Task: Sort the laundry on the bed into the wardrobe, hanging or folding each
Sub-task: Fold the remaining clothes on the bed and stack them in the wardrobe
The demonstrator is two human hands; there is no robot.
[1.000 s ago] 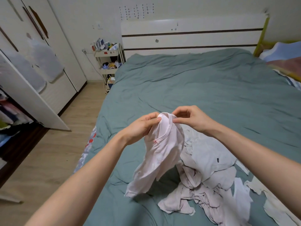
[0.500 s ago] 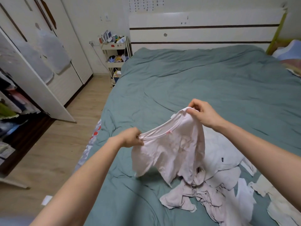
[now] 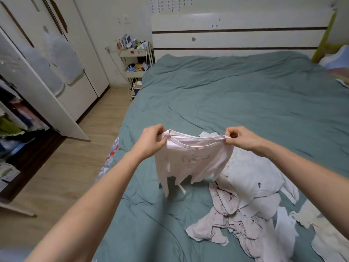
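A person holds a pale pink top point(image 3: 192, 159) stretched out above a bed point(image 3: 236, 103).

The left hand point(image 3: 151, 141) and right hand point(image 3: 240, 138) each pinch a shoulder in a closed grip, and the hem hangs free over the green cover. The laundry pile point(image 3: 251, 208) lies just beside it, with the open wardrobe point(image 3: 37, 87) off to the left.

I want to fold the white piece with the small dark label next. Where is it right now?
In the head view, the white garment with the dark label lies on the bed, right of centre, atop the laundry pile, just beyond the held pink top.
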